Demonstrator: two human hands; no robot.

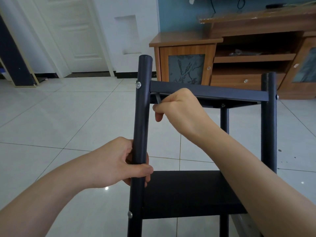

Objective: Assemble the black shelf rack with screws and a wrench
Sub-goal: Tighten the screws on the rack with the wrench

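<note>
The black shelf rack (210,194) stands mid-frame on the tiled floor (68,117). The left hand (119,162) grips its left post (142,117) at lower centre; the right hand (181,108) pinches a wrench (158,99) under the upper shelf (208,91)

The pale tiled floor (68,117) is catching a small glint (106,188) of light. A white panelled door (73,31) is standing at the back left, next to a white wall (106,14) with a shallow recess (127,34). A blue wall (177,12) is running behind a wooden cabinet (184,41), whose front is showing a grey pane (186,68) with a branch pattern. Open shelves (253,57) and a drawer (244,81) are sitting to its right, and cables (212,5) are hanging above.
</note>
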